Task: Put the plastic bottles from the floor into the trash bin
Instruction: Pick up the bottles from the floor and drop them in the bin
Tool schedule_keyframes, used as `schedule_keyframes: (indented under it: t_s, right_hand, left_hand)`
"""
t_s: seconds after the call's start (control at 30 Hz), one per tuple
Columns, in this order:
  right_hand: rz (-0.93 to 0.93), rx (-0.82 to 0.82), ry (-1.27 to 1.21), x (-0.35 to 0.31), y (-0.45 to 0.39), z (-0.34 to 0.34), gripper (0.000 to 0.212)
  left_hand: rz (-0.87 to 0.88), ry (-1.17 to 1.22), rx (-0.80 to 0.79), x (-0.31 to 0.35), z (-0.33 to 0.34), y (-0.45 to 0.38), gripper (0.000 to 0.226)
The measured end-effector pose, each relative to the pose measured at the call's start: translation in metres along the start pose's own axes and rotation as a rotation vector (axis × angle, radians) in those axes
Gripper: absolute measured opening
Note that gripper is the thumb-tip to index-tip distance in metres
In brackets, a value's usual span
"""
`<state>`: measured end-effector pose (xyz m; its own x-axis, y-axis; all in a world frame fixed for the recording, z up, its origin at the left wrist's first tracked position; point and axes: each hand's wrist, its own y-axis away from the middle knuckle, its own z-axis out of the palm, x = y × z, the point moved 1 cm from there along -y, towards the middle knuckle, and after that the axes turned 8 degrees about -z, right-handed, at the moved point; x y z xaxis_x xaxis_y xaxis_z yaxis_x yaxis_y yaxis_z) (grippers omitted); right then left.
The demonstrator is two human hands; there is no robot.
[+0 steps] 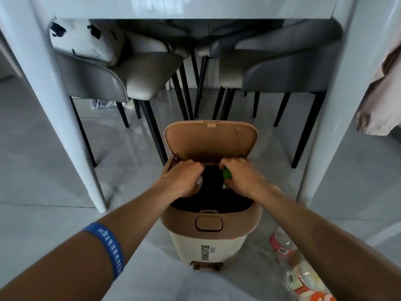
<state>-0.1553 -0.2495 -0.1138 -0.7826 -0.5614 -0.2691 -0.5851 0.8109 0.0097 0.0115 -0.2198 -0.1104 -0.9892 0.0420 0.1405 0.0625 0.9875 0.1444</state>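
While both hover over the trash bin point(211, 222), left hand point(184, 179) grips something pale, right hand point(240, 177) something green.

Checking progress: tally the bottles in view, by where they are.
In left hand over bin: 1, pale bottle
In right hand over bin: 1, green bottle
On floor right of bin: 2, red-label bottle, orange-label bottle
Total: 4

Home dining area. Glossy white table point(54, 101) with thick legs; grey upholstered chairs point(280, 68) tucked under, a patterned cushion point(86, 38) on one. Pale tiled floor point(43, 170). Small lidded household trash bin point(208, 233); cloth point(382, 94) hanging at right.
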Motion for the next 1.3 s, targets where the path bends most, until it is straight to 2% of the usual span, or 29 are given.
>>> schedule_keyframes:
  t_s: [0.07,0.17,0.2,0.27,0.37,0.43,0.5,0.57,0.67,0.7,0.77,0.87,0.93,1.0,1.1,1.13,1.2,1.3]
  right_hand:
    - [-0.016,0.014,0.023,0.0,-0.004,0.004,0.029]
    - [-0.058,0.075,0.129,-0.004,-0.003,0.005,0.028]
    - [-0.067,0.079,0.178,-0.005,-0.002,0.005,0.03]
    - [-0.056,0.037,0.279,-0.007,0.0,0.006,0.032]
    - [-0.02,-0.064,0.363,-0.01,-0.001,0.008,0.032]
    - [-0.034,-0.116,0.377,-0.012,0.001,0.009,0.033]
    - [-0.051,-0.09,0.365,-0.011,0.01,0.004,0.033]
    - [-0.068,0.013,0.333,-0.006,0.023,-0.004,0.03]
    - [-0.139,0.29,0.191,0.007,0.054,-0.018,0.016]
    - [-0.15,0.38,0.119,0.012,0.067,-0.021,0.019]
    - [-0.136,0.499,0.025,0.028,0.104,-0.022,0.022]
    - [-0.035,0.554,-0.006,0.053,0.164,-0.011,0.011]
    - [0.114,0.516,0.008,0.071,0.204,0.004,0.009]
    - [0.262,0.437,0.048,0.08,0.235,0.02,0.016]
    - [0.433,0.146,0.1,0.076,0.266,0.046,0.039]
    - [0.468,0.055,0.088,0.073,0.273,0.053,0.045]
    - [0.477,-0.045,0.052,0.069,0.28,0.065,0.046]
    - [0.458,-0.058,0.012,0.073,0.282,0.072,0.038]
  left_hand:
    - [0.02,0.023,0.059,-0.005,0.009,-0.002,0.035]
    - [0.01,-0.014,0.179,-0.01,0.015,-0.003,0.013]
    - [0.011,-0.043,0.205,-0.01,0.016,-0.003,0.012]
    - [-0.002,-0.102,0.193,-0.012,0.021,-0.003,0.017]
    - [-0.053,-0.117,0.089,-0.014,0.025,-0.004,0.02]
    - [-0.087,-0.091,0.031,-0.011,0.023,0.0,0.032]
    - [-0.099,-0.091,0.033,-0.005,0.02,0.007,0.036]
    - [-0.066,-0.064,0.065,0.005,0.013,0.015,0.025]
    - [0.056,0.016,0.192,0.037,-0.005,0.029,0.023]
    - [0.117,0.044,0.261,0.049,-0.011,0.034,0.024]
    - [0.34,0.09,0.374,0.085,-0.016,0.052,0.017]
    - [0.692,0.039,0.397,0.139,-0.005,0.078,0.01]
    - [0.73,-0.002,0.285,0.174,0.019,0.084,0.017]
    - [0.62,-0.085,0.113,0.202,0.048,0.082,0.031]
    - [0.447,-0.225,-0.102,0.221,0.083,0.067,0.063]
    - [0.405,-0.225,-0.144,0.222,0.09,0.062,0.067]
    - [0.375,-0.194,-0.13,0.221,0.099,0.055,0.06]
    - [0.401,-0.103,-0.048,0.212,0.101,0.051,0.029]
